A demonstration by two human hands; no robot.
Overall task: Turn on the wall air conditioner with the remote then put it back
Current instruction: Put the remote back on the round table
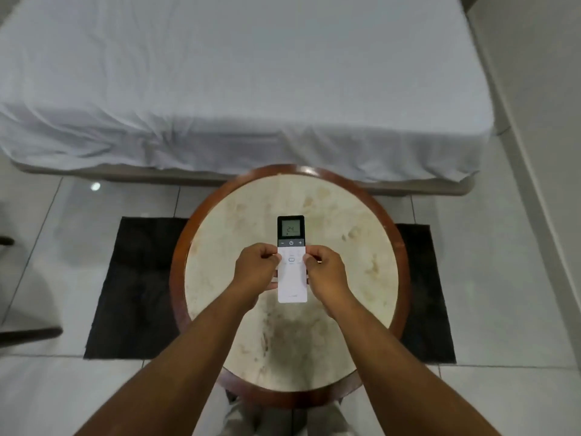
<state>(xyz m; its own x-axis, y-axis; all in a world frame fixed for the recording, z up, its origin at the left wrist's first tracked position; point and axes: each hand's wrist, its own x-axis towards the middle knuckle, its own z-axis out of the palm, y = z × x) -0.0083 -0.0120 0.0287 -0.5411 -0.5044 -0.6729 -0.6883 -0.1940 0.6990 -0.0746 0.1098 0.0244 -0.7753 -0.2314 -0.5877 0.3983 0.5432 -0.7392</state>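
Observation:
The white remote (292, 284) with a black top and a lit screen reading 24 lies lengthwise over the middle of the round table (345, 278). My left hand (256, 267) grips its left edge with thumb and fingers. On the opposite edge, my right hand (323, 269) pinches it the same way. I cannot tell whether the remote rests on the tabletop or is held just above it. The wall air conditioner is out of view.
The table has a pale stained top and a dark wooden rim. A bed with a white sheet (251, 89) stands just beyond it. A black mat (135, 287) lies on the tiled floor beneath. A wall (540, 121) runs along the right.

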